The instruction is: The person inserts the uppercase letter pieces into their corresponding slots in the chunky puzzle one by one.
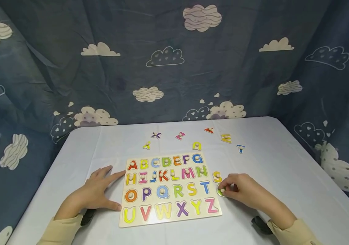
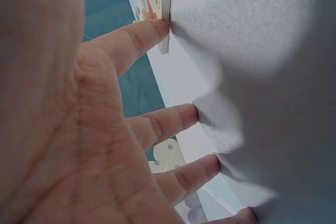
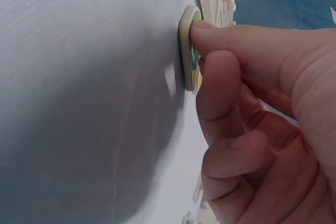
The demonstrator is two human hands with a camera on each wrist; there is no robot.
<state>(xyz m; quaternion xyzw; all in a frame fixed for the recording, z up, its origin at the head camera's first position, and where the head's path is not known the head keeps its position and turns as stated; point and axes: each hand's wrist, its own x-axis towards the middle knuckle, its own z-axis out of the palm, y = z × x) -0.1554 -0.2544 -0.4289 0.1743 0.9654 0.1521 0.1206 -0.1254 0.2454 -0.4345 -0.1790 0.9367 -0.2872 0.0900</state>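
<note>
Your right hand [image 1: 244,189] pinches a green letter piece [image 1: 220,193], possibly R, beside the alphabet puzzle board [image 1: 212,194]. Your left hand [image 1: 94,192]: grip wide, fingers touching board's edge.

The letter board [image 1: 154,200] lies on the desk [image 1: 284,183], the left hand [image 1: 94,190] at its left edge. Right of the board lies the S piece [image 1: 217,176]; just before it, another letter piece [image 1: 220,193] sits at the fingertips of the right hand [image 1: 243,190]. Behind the board, left to right: Y [image 1: 147,145], X [image 1: 156,135], Z [image 1: 180,136], U [image 1: 196,146], V [image 1: 209,130], W [image 1: 226,138], T [image 1: 240,148].
</note>
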